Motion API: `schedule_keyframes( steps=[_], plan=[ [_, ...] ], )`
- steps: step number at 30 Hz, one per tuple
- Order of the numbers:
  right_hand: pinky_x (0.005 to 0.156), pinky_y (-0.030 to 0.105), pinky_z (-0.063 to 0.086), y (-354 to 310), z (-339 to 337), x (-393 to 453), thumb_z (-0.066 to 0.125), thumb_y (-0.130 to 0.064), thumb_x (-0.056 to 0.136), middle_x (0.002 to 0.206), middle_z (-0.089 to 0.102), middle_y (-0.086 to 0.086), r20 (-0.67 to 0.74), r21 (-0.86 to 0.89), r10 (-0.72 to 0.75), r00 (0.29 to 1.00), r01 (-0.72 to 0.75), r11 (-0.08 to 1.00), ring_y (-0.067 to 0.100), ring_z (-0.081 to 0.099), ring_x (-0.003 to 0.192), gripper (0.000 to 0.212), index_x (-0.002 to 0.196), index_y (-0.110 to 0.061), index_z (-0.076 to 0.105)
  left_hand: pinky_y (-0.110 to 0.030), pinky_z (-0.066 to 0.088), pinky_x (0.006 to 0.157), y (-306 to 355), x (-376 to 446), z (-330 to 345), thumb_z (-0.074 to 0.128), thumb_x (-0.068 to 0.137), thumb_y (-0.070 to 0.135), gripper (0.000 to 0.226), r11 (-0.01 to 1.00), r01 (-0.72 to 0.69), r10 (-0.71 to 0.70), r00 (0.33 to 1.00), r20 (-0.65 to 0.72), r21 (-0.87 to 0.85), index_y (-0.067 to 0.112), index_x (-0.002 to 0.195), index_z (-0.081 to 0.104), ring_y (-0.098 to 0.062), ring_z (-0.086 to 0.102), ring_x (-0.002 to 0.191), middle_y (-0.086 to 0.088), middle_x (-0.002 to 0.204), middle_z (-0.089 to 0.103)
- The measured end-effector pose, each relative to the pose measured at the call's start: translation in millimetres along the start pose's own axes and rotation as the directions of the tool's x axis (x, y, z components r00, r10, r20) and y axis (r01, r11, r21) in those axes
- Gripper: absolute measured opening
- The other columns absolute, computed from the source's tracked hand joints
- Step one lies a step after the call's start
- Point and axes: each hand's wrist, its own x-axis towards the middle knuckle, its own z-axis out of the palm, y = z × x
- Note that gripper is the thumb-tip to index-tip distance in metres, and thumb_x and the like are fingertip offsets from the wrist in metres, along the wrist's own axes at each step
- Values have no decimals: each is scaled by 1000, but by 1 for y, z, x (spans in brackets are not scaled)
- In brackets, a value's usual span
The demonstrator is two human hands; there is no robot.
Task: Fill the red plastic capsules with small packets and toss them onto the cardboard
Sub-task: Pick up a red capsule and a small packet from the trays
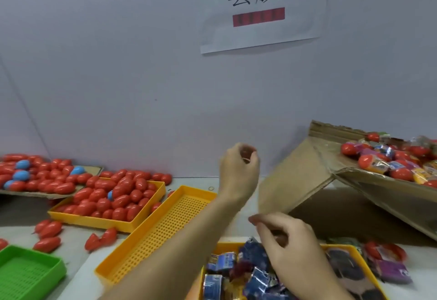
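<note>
Well underway: many filled red plastic capsules [350, 149] heaped on slanted brown cardboard [307, 169] upper right, left hand [238, 169] fingers curled round another, right hand [290, 240] fingers loosely curled, contents unclear, over packets [253, 273].

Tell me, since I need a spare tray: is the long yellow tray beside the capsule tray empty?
Empty: the long yellow tray shows only its bare perforated floor.

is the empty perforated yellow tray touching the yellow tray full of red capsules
Touching. The head view shows the empty perforated yellow tray tilted, with its far long rim leaning against the near right corner of the yellow tray of red capsules, no gap between them.
</note>
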Motion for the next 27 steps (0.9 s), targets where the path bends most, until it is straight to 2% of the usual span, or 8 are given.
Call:
schedule_keyframes(
  steps=[2,4,6,9,13,18,22,27],
  plan=[
    [71,23,53,-1,3,0,63,-17,94,91,69,-26,15,-34,-37,999,37,999,-2,62,90,26,87,-41,73,-8,40,64,-43,6,-40,57,95,12,14,962,11,-12,1000,1,273,11,100,70,-7,60,78,9,81,62],
    [69,27,54,-2,5,-1,64,-16,94,93,66,-33,37,-69,-32,999,34,997,-4,61,90,26,88,-41,73,-21,44,77,-82,15,-80,57,94,12,18,871,54,-67,998,9,488,8,106,69,-18,62,94,-2,97,68],
    [65,25,53,-1,7,0,65,-16,93,93,65,-36,51,-102,-21,998,26,994,-4,61,89,28,87,-42,73,-35,48,88,-109,28,-116,57,92,12,20,774,91,-104,994,-16,627,6,106,69,-26,60,105,-10,106,69],
    [65,24,54,-1,8,2,66,-15,92,92,65,-37,56,-117,-26,998,33,993,-7,61,88,28,85,-41,74,-43,49,89,-130,50,-158,56,92,13,19,641,142,-89,990,-110,755,5,105,67,-32,57,106,-15,108,66],
    [63,23,52,1,10,4,68,-13,90,88,66,-35,44,-135,-34,998,40,990,-8,61,87,30,81,-40,75,-45,52,81,-142,70,-188,57,94,20,21,465,166,-152,983,-106,870,5,107,62,-35,59,102,-17,106,64],
    [71,24,54,2,9,3,67,-13,90,88,67,-33,26,-154,-44,999,47,987,-9,61,91,30,81,-41,73,-43,50,73,-150,75,-182,57,95,17,16,403,89,-192,981,-11,911,5,105,60,-37,62,96,-19,103,64],
    [71,22,53,1,9,1,64,-13,92,87,68,-32,13,-137,-50,999,52,989,-8,61,91,30,83,-40,72,-38,45,61,-149,74,-176,55,92,11,7,305,72,-227,974,-1,950,7,96,60,-31,60,82,-10,85,57],
    [68,19,53,6,7,-1,62,-10,93,84,70,-28,-47,-89,-48,998,43,995,-3,65,85,33,84,-40,73,-40,45,67,-136,65,-169,53,91,9,14,253,73,-109,993,-47,965,6,102,60,-36,55,103,-17,105,64]
  ],
)
